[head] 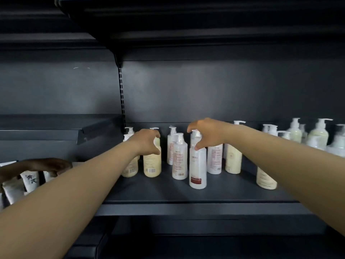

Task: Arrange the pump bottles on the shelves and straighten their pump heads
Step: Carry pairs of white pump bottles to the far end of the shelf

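Two bare arms reach into a dark metal shelf where pump bottles stand in loose, uneven ranks. Toward the shelf's left end, the left hand curls its fingers and thumb around the neck of a cream bottle, barcode facing out, its grip apparently just closing on the collar below the pump, though contact is partly hidden. Near the middle, closest to the front edge, a tall white bottle with a red label stands under the right hand, whose thumb touches the shoulder while the fingers arch over the pump head; whether that grip has fully closed cannot be told. More white and cream bottles crowd behind, and a paler group lines the back at the right end, spouts pointing several ways. The bottles look like smooth, rigid plastic, probably full and moderately heavy, likely slick under a loose hold; the body or shoulder seems the safest place to steady one, with the pump head turned separately by its spout, since the narrow stem looks the weakest part. At far left, off the shelf, another person's hand rests on white packages.
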Tool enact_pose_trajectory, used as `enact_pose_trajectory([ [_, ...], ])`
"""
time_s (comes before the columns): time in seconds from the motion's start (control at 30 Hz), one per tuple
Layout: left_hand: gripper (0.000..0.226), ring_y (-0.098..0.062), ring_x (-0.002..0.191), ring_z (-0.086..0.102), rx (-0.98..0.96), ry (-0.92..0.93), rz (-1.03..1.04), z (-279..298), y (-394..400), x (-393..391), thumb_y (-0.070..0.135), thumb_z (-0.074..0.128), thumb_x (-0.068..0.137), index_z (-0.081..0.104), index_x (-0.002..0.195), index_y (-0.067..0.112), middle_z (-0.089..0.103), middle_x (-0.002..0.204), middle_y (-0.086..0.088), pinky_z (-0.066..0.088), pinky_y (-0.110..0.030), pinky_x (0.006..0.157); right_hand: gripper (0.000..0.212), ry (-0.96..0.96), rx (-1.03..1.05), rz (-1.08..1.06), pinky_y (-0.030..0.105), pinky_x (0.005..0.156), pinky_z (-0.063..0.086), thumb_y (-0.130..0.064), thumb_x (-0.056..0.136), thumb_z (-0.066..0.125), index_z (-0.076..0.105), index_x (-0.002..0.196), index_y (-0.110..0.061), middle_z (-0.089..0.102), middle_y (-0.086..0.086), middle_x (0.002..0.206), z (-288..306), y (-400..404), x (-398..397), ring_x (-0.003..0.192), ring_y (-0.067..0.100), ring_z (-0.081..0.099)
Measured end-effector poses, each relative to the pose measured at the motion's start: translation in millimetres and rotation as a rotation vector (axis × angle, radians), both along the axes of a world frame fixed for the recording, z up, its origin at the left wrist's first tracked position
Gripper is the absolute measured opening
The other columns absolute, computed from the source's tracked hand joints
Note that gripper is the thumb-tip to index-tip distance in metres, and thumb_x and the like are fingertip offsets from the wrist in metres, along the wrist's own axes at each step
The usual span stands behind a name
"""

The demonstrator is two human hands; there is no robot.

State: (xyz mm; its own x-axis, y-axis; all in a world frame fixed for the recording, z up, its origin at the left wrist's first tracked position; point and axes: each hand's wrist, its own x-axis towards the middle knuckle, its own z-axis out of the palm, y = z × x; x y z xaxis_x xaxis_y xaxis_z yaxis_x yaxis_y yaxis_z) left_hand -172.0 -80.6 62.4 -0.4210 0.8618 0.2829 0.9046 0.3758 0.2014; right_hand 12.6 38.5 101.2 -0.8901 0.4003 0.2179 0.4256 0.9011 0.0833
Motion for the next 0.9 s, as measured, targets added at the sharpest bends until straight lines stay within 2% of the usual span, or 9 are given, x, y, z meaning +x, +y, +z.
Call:
enact_pose_trajectory([
  [0.13, 0.064, -0.023, 0.124, 0.048, -0.024, 0.024, -0.008, -2.0, 11.1, 34.9, 0.026, 0.07, 0.077, 0.044, 0.135, 0.017, 0.049, 0.138, -0.004, 0.043, -0.032, 0.098, 0.065, -0.045, 0.005, -0.031, 0.036, 0.09, 0.048, -0.035, 0.074, 0.075, 0.048, 0.131, -0.019, 0.055, 0.003, 0.125, -1.9, 14.5, 30.4, 0.111, 0.025, 0.054],
  [0.27, 0.068, -0.022, 0.123, 0.049, -0.034, -0.033, 0.004, -11.9, 21.4, 47.6, 0.027, 0.071, 0.076, 0.042, 0.136, 0.017, 0.05, 0.137, -0.005, 0.044, -0.032, 0.097, 0.074, -0.008, -0.078, -0.095, 0.038, 0.096, 0.047, -0.04, 0.074, 0.075, 0.042, 0.136, -0.02, 0.052, 0.002, 0.133, -12.6, 30.0, 46.4, 0.117, 0.024, 0.051],
  [0.37, 0.068, -0.021, 0.122, 0.05, -0.018, -0.139, 0.026, -25.6, 30.1, 45.1, 0.026, 0.071, 0.077, 0.04, 0.137, 0.018, 0.05, 0.135, -0.005, 0.041, -0.027, 0.093, 0.082, 0.091, -0.272, -0.129, 0.027, 0.098, 0.041, -0.039, 0.076, 0.074, 0.034, 0.143, -0.018, 0.044, 0.001, 0.143, -29.4, 38.9, 50.2, 0.127, 0.022, 0.046],
  [0.47, 0.073, -0.021, 0.125, 0.048, 0.027, -0.313, 0.042, -40.7, 43.1, 34.3, 0.024, 0.07, 0.079, 0.032, 0.142, 0.015, 0.047, 0.139, -0.007, 0.038, -0.025, 0.091, 0.086, 0.223, -0.551, -0.162, 0.028, 0.101, 0.04, -0.034, 0.075, 0.077, 0.03, 0.146, -0.019, 0.043, 0.004, 0.144, -52.6, 49.9, 43.8, 0.128, 0.019, 0.046],
  [0.6, 0.083, -0.023, 0.133, 0.042, 0.099, -0.516, 0.05, -57.1, 65.5, 14.4, 0.023, 0.07, 0.08, 0.021, 0.147, 0.013, 0.037, 0.148, -0.009, 0.035, -0.029, 0.104, 0.084, 0.317, -0.823, -0.176, 0.026, 0.093, 0.039, -0.025, 0.076, 0.077, 0.03, 0.145, -0.02, 0.043, 0.003, 0.143, -80.3, 66.3, 22.9, 0.119, 0.015, 0.047],
  [0.7, 0.083, -0.023, 0.135, 0.04, 0.162, -0.658, -0.001, -66.1, 83.1, 2.3, 0.019, 0.07, 0.081, 0.02, 0.147, 0.013, 0.035, 0.149, -0.011, 0.035, -0.029, 0.103, 0.087, 0.352, -0.967, -0.169, 0.034, 0.105, 0.038, -0.023, 0.072, 0.08, 0.032, 0.144, -0.023, 0.043, -0.001, 0.143, -94.3, 79.0, 6.5, 0.129, 0.017, 0.044],
  [0.8, 0.079, -0.022, 0.13, 0.045, 0.212, -0.771, -0.075, -72.9, 99.5, -6.1, 0.013, 0.069, 0.081, 0.024, 0.145, 0.013, 0.04, 0.146, -0.008, 0.039, -0.029, 0.1, 0.076, 0.358, -1.064, -0.13, 0.043, 0.108, 0.039, -0.013, 0.072, 0.078, 0.041, 0.137, -0.024, 0.054, -0.002, 0.134, -103.0, 88.7, -6.2, 0.125, 0.019, 0.05],
  [0.9, 0.067, -0.02, 0.119, 0.053, 0.25, -0.805, -0.129, -78.5, 112.1, -10.6, 0.009, 0.069, 0.08, 0.035, 0.138, 0.013, 0.051, 0.134, -0.004, 0.045, -0.03, 0.093, 0.058, 0.361, -1.082, -0.088, 0.037, 0.1, 0.046, -0.004, 0.077, 0.071, 0.05, 0.128, -0.022, 0.062, -0.002, 0.123, -106.9, 91.7, -11.8, 0.116, 0.017, 0.057],
])
